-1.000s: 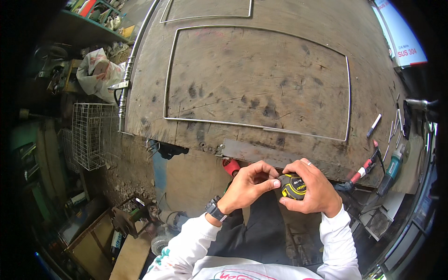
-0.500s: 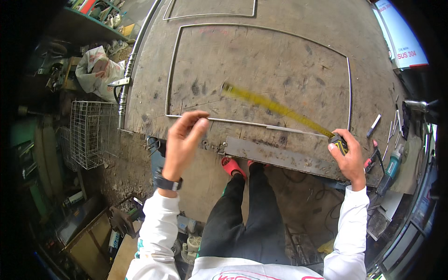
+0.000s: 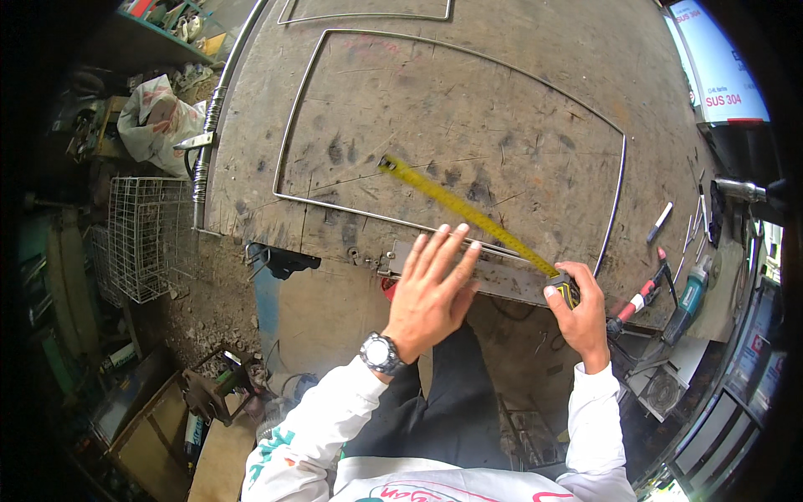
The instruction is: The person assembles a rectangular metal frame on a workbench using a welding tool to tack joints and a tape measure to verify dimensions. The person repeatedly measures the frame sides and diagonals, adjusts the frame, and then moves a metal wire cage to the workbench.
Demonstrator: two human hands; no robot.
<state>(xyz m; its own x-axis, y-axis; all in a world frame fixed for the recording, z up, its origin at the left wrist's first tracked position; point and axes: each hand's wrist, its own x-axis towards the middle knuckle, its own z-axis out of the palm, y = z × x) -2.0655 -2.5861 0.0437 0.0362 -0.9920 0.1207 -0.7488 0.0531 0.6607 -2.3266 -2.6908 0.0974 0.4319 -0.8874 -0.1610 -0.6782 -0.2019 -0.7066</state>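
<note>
The tape measure (image 3: 565, 289) now sits lower on the workbench (image 3: 519, 92) than half a sec ago: its case is at the near edge, just right of the flat steel bar (image 3: 493, 276), gripped in the right hand (image 3: 581, 314), thumb on top, fingers clenched round it. The yellow blade (image 3: 464, 209) runs from the case up and left across the bench, over the near side of the wire frame (image 3: 335, 205), and its hook end lies free inside the frame, w/ nothing holding it.

The left hand (image 3: 431, 289) has moved. Half a sec ago it was out by the frame's near-left corner; now it hangs over the steel bar, close to the blade, fingers spread, flat, holding nothing. Whether the fingertips touch the bar or blade is hard to tell from this angle, prob. just above. A wristwatch (image 3: 381, 353) shows on that arm.

A sec ago both hands were together on the case in front of the body, so the blade has been drawn out since then and looks laid diagonally across the frame. My read: the blade's end isn't hooked on any edge, so no proper reading is set up yet.

Right of the frame: a marker pen (image 3: 659, 222), red-handled pliers (image 3: 640, 297), a teal power tool (image 3: 687, 293). Left of the bench: a wire basket (image 3: 142, 238).
</note>
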